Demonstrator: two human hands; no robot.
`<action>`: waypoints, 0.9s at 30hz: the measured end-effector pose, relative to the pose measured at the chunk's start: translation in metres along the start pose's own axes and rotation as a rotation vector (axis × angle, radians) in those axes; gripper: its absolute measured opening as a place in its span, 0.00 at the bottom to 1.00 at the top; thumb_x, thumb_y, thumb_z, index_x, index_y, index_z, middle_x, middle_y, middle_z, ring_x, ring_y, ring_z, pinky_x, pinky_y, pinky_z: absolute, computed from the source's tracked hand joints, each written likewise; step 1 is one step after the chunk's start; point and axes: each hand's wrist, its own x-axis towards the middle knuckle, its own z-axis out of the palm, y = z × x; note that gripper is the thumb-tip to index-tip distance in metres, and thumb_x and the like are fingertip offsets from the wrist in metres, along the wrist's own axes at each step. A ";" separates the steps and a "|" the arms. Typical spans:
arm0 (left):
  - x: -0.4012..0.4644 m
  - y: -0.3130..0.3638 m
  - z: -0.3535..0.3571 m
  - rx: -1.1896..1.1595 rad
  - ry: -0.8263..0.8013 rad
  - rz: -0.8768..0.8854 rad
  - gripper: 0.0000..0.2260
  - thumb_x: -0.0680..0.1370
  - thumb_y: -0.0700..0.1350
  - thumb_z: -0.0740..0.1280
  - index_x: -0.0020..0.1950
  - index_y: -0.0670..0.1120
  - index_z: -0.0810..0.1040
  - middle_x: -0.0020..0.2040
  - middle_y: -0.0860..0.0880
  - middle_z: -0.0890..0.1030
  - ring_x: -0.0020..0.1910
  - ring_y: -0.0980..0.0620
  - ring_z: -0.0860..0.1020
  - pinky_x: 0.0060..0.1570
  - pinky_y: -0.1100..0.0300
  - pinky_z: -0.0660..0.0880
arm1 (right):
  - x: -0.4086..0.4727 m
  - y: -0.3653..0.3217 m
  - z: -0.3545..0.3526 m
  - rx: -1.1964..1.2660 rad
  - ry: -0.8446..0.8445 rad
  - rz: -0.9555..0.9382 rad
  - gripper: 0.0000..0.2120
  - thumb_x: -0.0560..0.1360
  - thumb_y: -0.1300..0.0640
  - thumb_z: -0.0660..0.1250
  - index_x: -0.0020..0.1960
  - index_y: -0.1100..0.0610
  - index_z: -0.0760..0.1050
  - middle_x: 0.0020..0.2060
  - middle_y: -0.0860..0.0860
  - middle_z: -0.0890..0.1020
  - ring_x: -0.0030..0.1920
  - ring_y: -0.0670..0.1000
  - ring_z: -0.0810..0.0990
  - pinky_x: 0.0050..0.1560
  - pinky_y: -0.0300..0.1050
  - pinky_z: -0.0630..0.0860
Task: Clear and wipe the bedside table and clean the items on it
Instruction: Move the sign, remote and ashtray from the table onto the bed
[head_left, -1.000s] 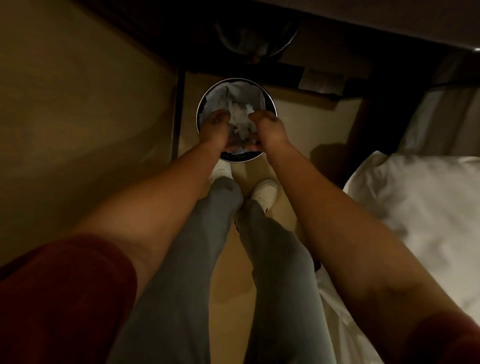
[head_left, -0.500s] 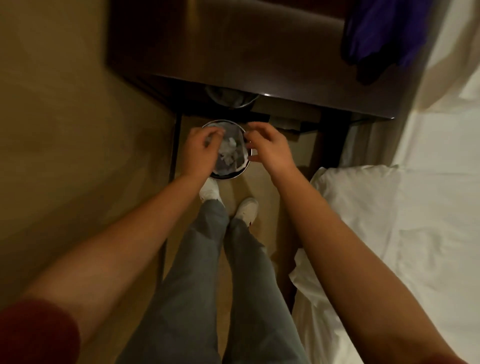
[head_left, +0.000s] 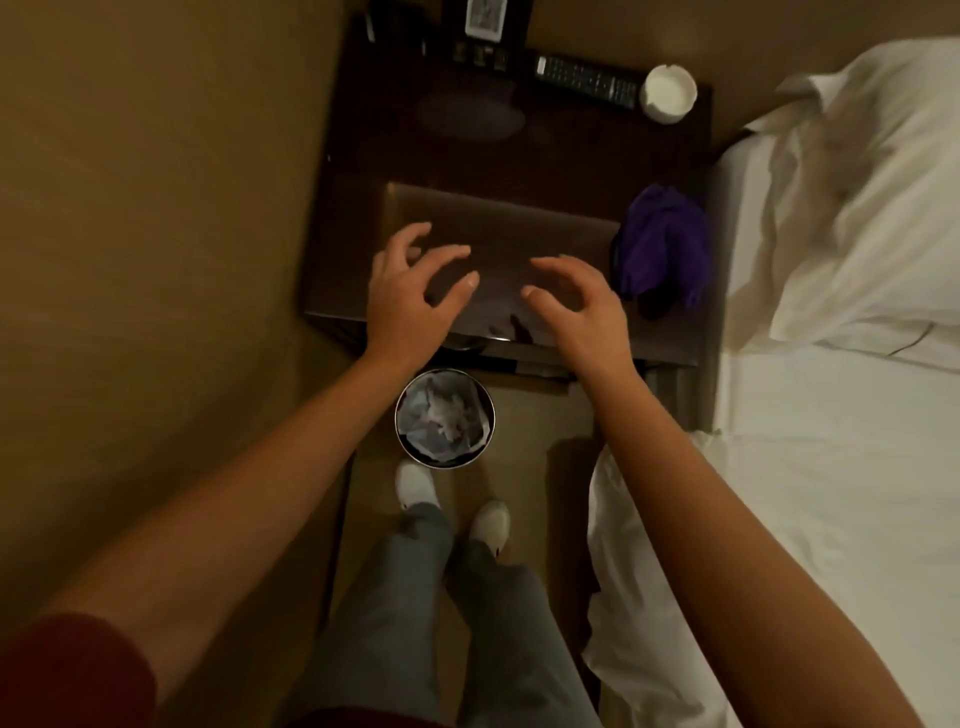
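The dark wooden bedside table (head_left: 363, 208) fills the upper middle of the head view. Both hands hover above its front part, fingers spread and loosely bent, holding nothing: my left hand (head_left: 415, 291) to the left, my right hand (head_left: 582, 306) to the right. A crumpled purple cloth (head_left: 662, 249) lies on the table's right side, just right of my right hand. At the table's back edge lie a black remote control (head_left: 587, 80) and a white ashtray (head_left: 669, 93). On the floor below the table's front stands a round metal bin (head_left: 444, 415) holding crumpled paper and a liner.
A small framed card (head_left: 485, 18) and dark small items stand at the table's back. A bed with white sheets and a pillow (head_left: 857, 208) runs along the right. A tan wall is on the left. My legs and white shoes (head_left: 415, 486) stand behind the bin.
Both hands have risen out of the bin and now hover over the table top. The view has lifted from the floor to the whole table.
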 end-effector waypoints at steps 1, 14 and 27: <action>0.010 -0.001 -0.005 0.024 0.004 0.023 0.17 0.78 0.59 0.69 0.65 0.56 0.81 0.74 0.51 0.68 0.69 0.49 0.68 0.66 0.51 0.72 | 0.007 -0.006 -0.001 -0.039 0.007 -0.027 0.19 0.78 0.47 0.72 0.68 0.42 0.77 0.74 0.47 0.72 0.74 0.47 0.69 0.74 0.50 0.67; 0.173 -0.023 -0.072 0.263 -0.019 0.128 0.26 0.77 0.57 0.72 0.74 0.59 0.71 0.81 0.47 0.59 0.77 0.42 0.63 0.73 0.41 0.66 | 0.106 -0.051 -0.001 -0.077 0.069 -0.151 0.49 0.71 0.43 0.79 0.82 0.41 0.52 0.81 0.48 0.60 0.73 0.51 0.71 0.64 0.42 0.71; 0.300 -0.038 -0.064 0.565 -0.114 0.072 0.32 0.77 0.61 0.70 0.79 0.59 0.63 0.82 0.47 0.57 0.76 0.36 0.62 0.73 0.37 0.64 | 0.266 -0.066 -0.027 -0.041 -0.004 -0.103 0.49 0.72 0.44 0.79 0.83 0.46 0.53 0.81 0.52 0.63 0.54 0.48 0.84 0.57 0.45 0.82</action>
